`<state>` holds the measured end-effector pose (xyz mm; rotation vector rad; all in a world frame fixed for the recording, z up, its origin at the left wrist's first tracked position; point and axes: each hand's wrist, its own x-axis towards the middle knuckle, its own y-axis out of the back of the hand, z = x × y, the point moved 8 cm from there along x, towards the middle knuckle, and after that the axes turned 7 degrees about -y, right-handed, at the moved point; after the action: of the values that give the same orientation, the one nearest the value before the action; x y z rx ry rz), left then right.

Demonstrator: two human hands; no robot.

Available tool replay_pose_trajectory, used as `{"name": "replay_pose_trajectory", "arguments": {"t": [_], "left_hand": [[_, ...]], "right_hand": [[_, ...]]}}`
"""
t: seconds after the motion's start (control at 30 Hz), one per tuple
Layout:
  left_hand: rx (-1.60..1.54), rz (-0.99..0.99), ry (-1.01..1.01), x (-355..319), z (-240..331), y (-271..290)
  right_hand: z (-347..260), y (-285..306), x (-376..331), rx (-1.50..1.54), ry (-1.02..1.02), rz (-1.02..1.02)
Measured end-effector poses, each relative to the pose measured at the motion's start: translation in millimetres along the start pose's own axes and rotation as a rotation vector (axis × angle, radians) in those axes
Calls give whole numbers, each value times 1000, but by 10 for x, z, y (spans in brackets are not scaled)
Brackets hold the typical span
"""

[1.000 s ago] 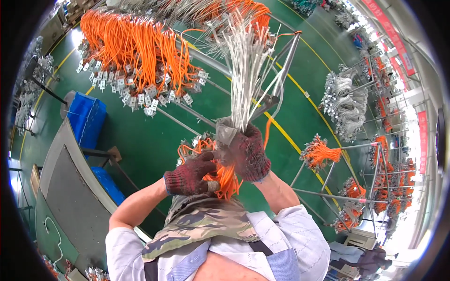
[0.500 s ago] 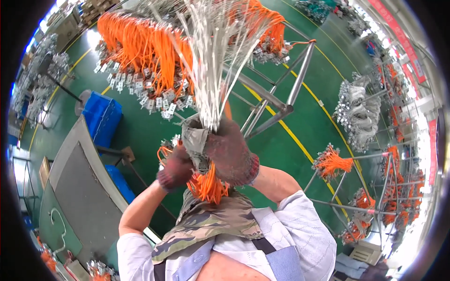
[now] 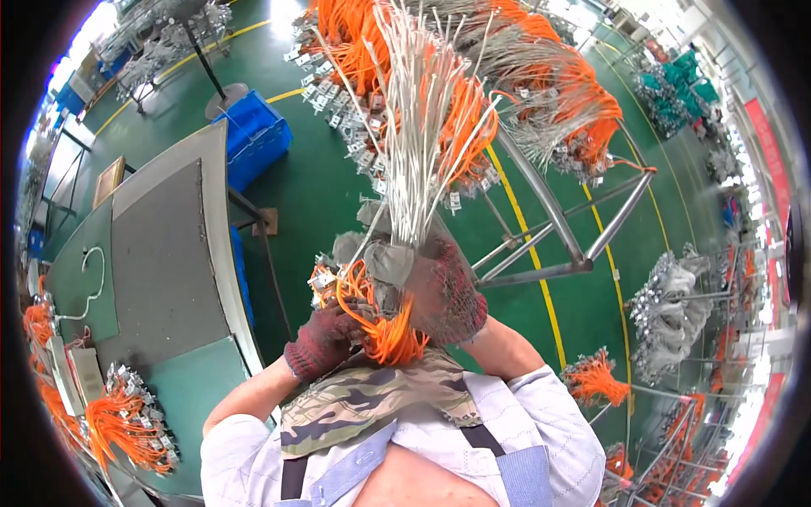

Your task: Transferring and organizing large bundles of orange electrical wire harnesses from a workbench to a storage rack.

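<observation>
Closest to me is my camouflage apron [image 3: 372,410] over a pale shirt; just above it my left hand [image 3: 325,342], in a dark red knit glove, is curled under a loop of orange wires [image 3: 376,317], fingers closed on the strands where small white tags [image 3: 323,279] hang; my right hand [image 3: 443,291], gloved the same, is clenched tight around the neck of the bundle, where a grey wrap [image 3: 390,262] gathers it; so the bundle sits between both hands, in front of my chest, held upright; from the wrap a sheaf of pale grey wires [image 3: 418,144] fans up and away from me, stiff ends splayed; I judge the risk is here: the sheaf is long and top-heavy, and if my right grip slackens the strands could slide through the wrap and spill; the orange loop could also snag its tags on my glove knit, or tangle with the hanging wires beyond; to my left lies the bench [image 3: 160,253] with a grey mat, a white cable, and more orange wire bunches [image 3: 118,427] at its near end; a blue crate [image 3: 253,139] stands on the green floor [image 3: 329,194] past it; farther off a metal rack [image 3: 557,228] carries hanging orange and grey harnesses [image 3: 541,101].
</observation>
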<state>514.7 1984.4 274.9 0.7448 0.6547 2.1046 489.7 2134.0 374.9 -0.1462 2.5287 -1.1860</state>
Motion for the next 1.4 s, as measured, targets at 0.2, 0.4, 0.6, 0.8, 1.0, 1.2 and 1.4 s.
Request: {"name": "replay_pose_trajectory", "arguments": {"t": [0.2, 0.4, 0.6, 0.8, 1.0, 1.2, 1.4], "left_hand": [[249, -309, 205, -3, 87, -40], [410, -220, 307, -178, 277, 170], [-972, 470, 330, 157, 804, 954], [17, 312, 191, -199, 1098, 949], [-203, 778, 620, -446, 1103, 1803], [-117, 1042, 412, -980, 1670, 2833], [10, 1099, 453, -1512, 1379, 3368]], "right_hand": [[122, -32, 105, -80, -153, -150], [314, -184, 208, -165, -182, -206], [269, -605, 433, -92, -179, -330], [337, -1229, 395, -92, -244, -367], [762, -1947, 828, -169, -352, -655], [1172, -2799, 1568, -212, -371, -840], [1731, -3663, 2273, -206, -361, -1077]]}}
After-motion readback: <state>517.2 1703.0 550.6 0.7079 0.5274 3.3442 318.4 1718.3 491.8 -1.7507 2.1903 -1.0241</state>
